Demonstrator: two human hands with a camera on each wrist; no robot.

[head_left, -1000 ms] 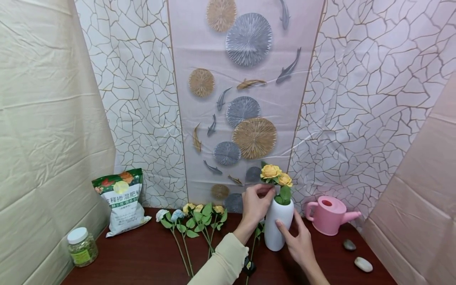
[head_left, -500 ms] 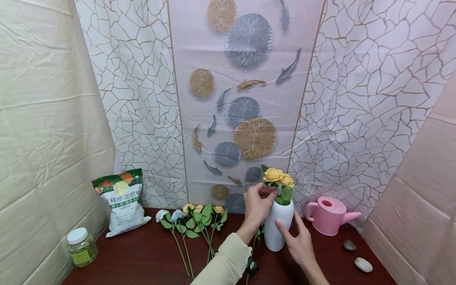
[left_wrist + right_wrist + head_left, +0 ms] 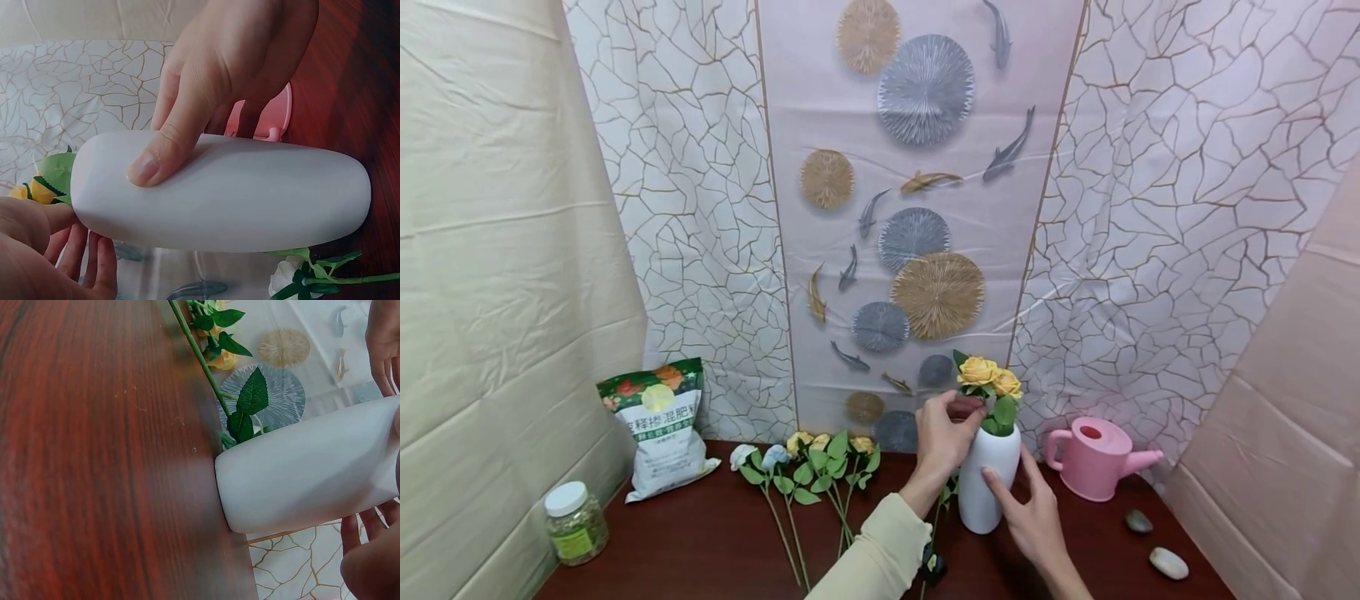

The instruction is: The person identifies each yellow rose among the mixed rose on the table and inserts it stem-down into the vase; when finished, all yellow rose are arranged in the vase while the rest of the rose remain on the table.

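A white vase stands upright on the dark red-brown table, and the right hand grips its side, thumb across the front and fingers round the far side. Two yellow roses with green leaves rise from its mouth. Just left of that mouth, the left hand pinches a rose stem under the blooms between thumb and fingertips. The left wrist view has the right thumb flat on the vase wall and the left hand at the rim. In the right wrist view, the vase base meets the tabletop.
White, blue and yellow roses lie on the table left of the arms. A dark rose lies beside the left sleeve. The pink watering can and two stones are at right; a fertiliser bag and a lidded jar at left.
The yellow blooms have shifted slightly right and down toward the vase's mouth, with the left hand moving along. The right hand keeps its hold on the vase.
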